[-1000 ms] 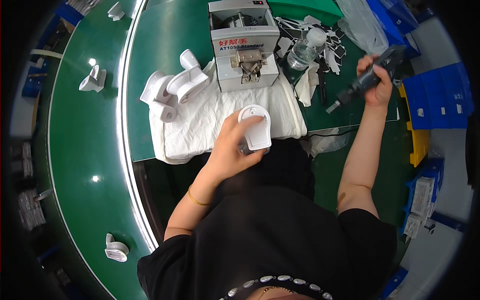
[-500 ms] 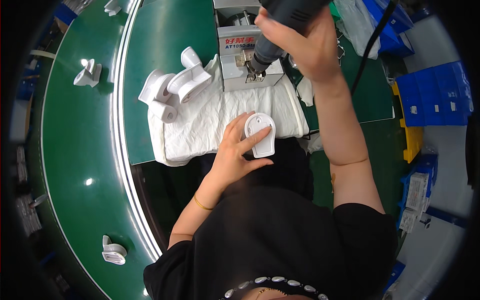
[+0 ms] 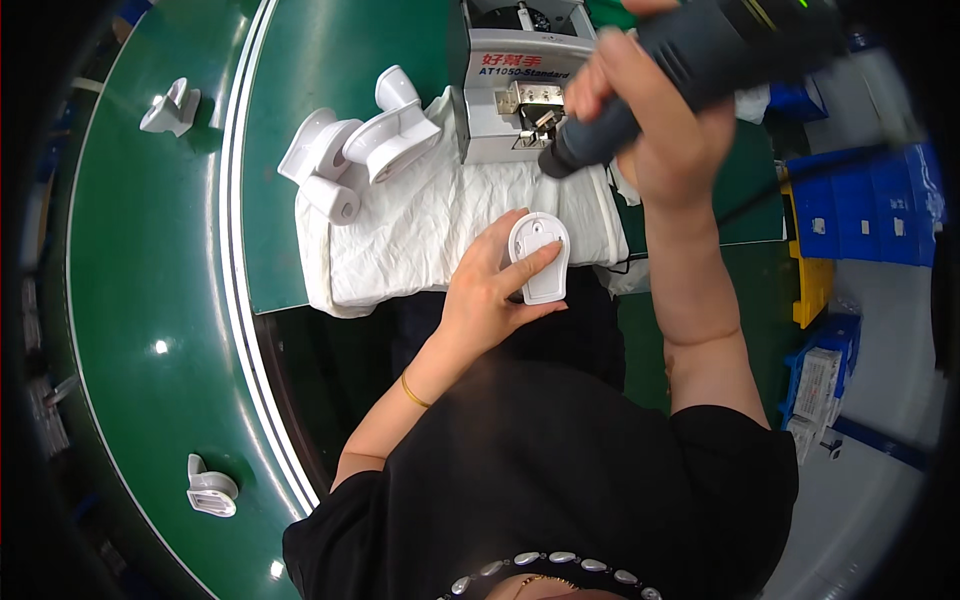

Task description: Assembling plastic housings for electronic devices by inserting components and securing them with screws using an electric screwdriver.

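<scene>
Near the cloth's front edge, my left hand (image 3: pixel 490 287) grips a white plastic housing (image 3: pixel 543 275), its thumb across the recessed face with small screw holes. My right hand (image 3: pixel 675 135) is wrapped round a dark electric screwdriver (image 3: pixel 625 130), slightly blurred by motion. Its nose points down and left, just in front of the grey screw feeder (image 3: pixel 490 140) and apart from the housing. Whether a screw sits on the tip is too small to tell. Two more white housings, a left one (image 3: pixel 318 160) and a right one (image 3: pixel 395 140), rest by the cloth's upper left.
A white cloth (image 3: pixel 400 245) covers part of the green bench (image 3: pixel 340 60). Left of it runs a green conveyor belt (image 3: pixel 130 330) carrying white parts, one (image 3: pixel 172 108) far and another (image 3: pixel 212 490) near. Blue bins (image 3: pixel 860 210) stand at the right. The screwdriver's cable trails rightward.
My right hand has drawn the screwdriver away from the feeder's metal outlet, toward me and to the right. My left hand has shifted slightly right with the housing.
</scene>
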`<move>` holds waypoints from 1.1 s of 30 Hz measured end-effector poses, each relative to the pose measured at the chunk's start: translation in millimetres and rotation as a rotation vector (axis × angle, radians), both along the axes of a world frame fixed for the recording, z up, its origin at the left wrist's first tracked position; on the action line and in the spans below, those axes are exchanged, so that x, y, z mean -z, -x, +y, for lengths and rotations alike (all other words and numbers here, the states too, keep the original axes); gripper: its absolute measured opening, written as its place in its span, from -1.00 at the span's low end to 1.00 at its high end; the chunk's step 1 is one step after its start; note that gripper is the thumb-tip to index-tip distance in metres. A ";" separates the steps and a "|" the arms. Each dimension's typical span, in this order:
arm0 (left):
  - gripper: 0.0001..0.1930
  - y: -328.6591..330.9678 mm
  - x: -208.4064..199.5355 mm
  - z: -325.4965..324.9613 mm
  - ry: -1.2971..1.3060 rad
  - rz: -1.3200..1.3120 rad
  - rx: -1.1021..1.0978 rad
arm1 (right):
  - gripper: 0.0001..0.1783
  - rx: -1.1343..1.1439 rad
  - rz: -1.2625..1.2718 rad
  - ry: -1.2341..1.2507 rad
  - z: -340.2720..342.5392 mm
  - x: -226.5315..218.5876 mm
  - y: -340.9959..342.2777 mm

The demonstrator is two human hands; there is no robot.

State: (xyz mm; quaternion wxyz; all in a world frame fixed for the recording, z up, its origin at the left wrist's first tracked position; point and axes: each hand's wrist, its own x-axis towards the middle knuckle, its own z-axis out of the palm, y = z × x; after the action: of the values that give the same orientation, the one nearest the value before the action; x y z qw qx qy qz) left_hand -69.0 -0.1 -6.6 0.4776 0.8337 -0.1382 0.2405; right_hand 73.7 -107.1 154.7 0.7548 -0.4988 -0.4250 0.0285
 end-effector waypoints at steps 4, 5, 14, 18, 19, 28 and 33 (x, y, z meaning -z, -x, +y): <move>-0.27 2.1 1.7 3.1 -0.007 0.033 0.005 | -0.54 0.168 -0.134 0.167 -15.4 2.0 41.5; -0.28 2.3 1.3 2.6 0.000 0.030 0.000 | -0.51 0.248 -0.282 0.346 -20.0 -0.2 44.1; -0.28 2.1 3.4 2.2 -0.007 0.024 -0.003 | -0.50 0.243 -0.216 0.326 -20.6 11.6 52.9; -0.28 2.8 3.3 1.9 -0.011 0.023 -0.006 | -0.51 0.270 -0.297 0.363 -23.1 13.8 50.4; -0.28 2.8 3.7 1.7 -0.006 0.016 -0.007 | -0.52 0.267 -0.316 0.380 -23.7 13.8 50.3; -0.32 0.1 1.3 -1.4 0.001 -0.004 -0.019 | -0.53 0.226 -0.304 0.375 -19.4 12.3 50.8; -0.33 0.6 -2.0 -2.2 -0.011 0.003 -0.025 | -0.55 0.134 -0.236 0.321 -17.2 20.4 50.4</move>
State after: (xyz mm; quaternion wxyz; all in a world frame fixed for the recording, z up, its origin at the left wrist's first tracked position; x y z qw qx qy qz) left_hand -69.6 -2.2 -4.5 0.4701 0.8384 -0.1285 0.2441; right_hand 23.3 -124.3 134.2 0.6110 -0.6396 -0.4663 -0.0128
